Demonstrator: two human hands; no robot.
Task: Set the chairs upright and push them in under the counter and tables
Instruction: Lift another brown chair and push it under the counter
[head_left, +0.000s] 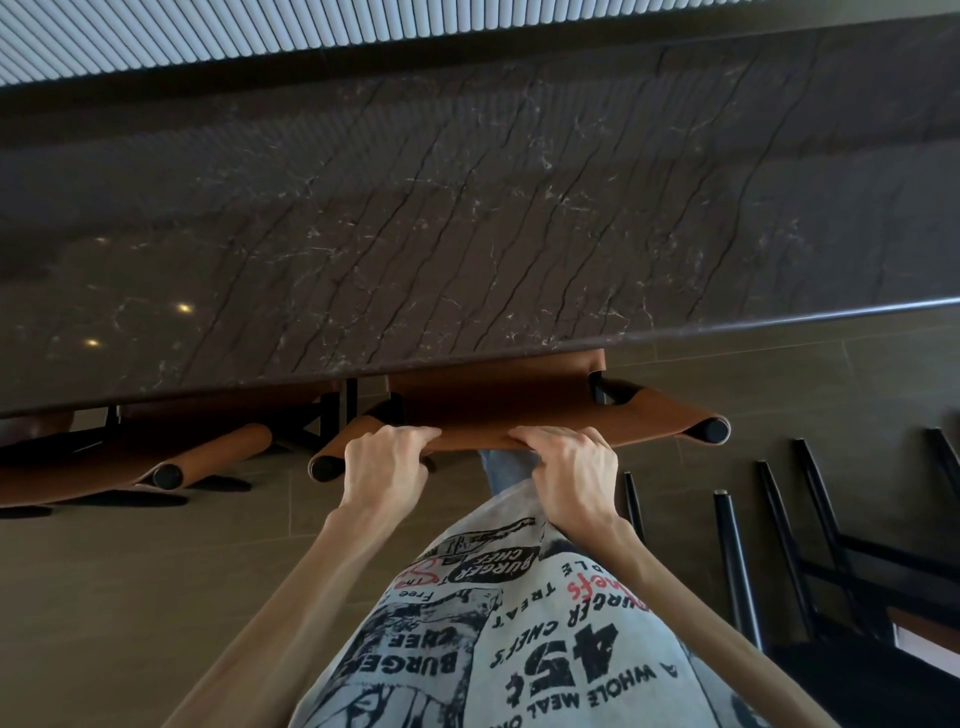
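Both of my hands grip the back edge of a tan leather chair (519, 415): left hand (384, 462) and right hand (569, 473) each curled over its rolled top. I judge this the pushing-in step; the seat is already partly under the dark veined stone tabletop (467, 208). A neighbouring chair (171, 457) sits tucked in to my left. Next calls for a straight, even shove, then turning to the fallen chair (810, 561) on the tiled floor (130, 571), its thin black legs sticking out sideways.

Brown tiled floor (156, 571) below, pale ribbed wall panel (208, 31) beyond, dim light.
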